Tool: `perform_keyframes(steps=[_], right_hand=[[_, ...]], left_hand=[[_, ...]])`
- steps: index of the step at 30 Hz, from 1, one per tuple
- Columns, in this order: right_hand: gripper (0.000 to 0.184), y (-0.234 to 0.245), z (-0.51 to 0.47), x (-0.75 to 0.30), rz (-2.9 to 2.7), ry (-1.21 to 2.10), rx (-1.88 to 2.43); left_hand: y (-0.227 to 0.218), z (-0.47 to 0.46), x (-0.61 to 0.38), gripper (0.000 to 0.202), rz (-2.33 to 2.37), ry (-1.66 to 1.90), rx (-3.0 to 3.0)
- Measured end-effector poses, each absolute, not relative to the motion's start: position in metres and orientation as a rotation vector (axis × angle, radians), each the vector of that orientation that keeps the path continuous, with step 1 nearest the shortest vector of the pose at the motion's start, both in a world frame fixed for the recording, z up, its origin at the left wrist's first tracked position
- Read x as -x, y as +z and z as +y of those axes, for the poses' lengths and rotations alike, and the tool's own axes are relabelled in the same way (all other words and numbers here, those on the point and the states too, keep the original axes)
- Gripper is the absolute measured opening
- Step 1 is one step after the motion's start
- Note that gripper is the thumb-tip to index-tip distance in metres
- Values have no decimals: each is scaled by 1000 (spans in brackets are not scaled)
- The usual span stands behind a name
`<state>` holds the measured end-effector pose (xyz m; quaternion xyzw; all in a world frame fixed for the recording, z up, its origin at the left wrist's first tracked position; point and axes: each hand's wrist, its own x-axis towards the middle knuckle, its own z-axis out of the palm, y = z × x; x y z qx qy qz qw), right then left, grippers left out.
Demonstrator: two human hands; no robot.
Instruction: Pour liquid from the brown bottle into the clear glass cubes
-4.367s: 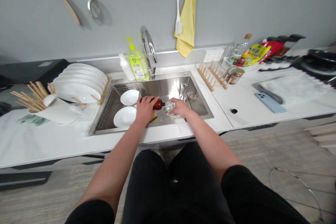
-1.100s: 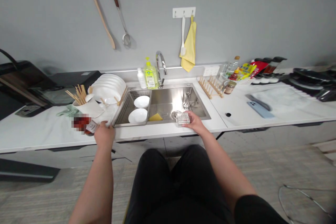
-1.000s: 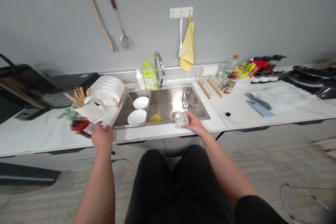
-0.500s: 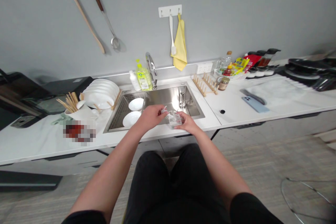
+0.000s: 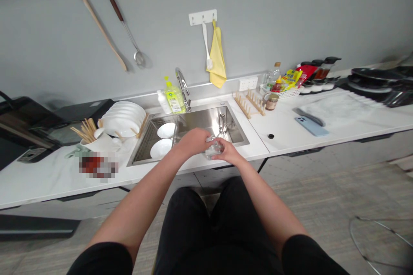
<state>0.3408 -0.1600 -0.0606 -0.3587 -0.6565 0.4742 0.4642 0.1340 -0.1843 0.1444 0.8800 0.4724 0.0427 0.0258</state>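
Observation:
Both of my hands meet over the front edge of the sink [image 5: 240, 137]. My right hand [image 5: 228, 153] is wrapped round a small clear glass container [image 5: 213, 150] from the right. My left hand [image 5: 193, 140] covers the container's top from the left with its fingers curled; anything under them is hidden. A dark red bottle [image 5: 97, 165], blurred in the picture, lies on the white counter [image 5: 48, 176] at the left, away from both hands.
Two white bowls [image 5: 166, 130] sit on a rack in the sink's left half. Stacked white plates [image 5: 124, 114] and a chopstick holder [image 5: 97, 139] stand to the left. Dish soap [image 5: 174, 99] and the faucet [image 5: 182, 86] are behind. A wooden rack [image 5: 250, 103] and a phone [image 5: 311, 126] lie right.
My left hand let go of the dark red bottle on the left counter and came back to the glass container in my right hand. The view shifted a little.

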Motion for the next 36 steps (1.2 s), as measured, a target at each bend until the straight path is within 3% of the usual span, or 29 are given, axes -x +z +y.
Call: perform_keyframes(steps=[12, 19, 25, 28, 33, 36], right_hand=[[88, -57, -161, -339, -1587, 1197, 857], [91, -47, -166, -337, -1545, 1232, 834], [95, -45, -166, -336, -1547, 1249, 850], [88, -48, -164, -338, -1572, 1204, 867], [89, -54, -161, -339, -1607, 1146, 863], [91, -56, -161, -339, -1599, 1189, 832]], left_hand=[[122, -176, -142, 23, 1340, 34, -2758], [117, -172, -131, 50, 922, 340, -2687], [105, -171, -128, 31, 1131, 302, -2741], [100, -169, -128, 27, 1072, 310, -2730], [102, -170, -125, 64, 734, 350, -2710], [107, -176, -127, 58, 891, 362, -2720]])
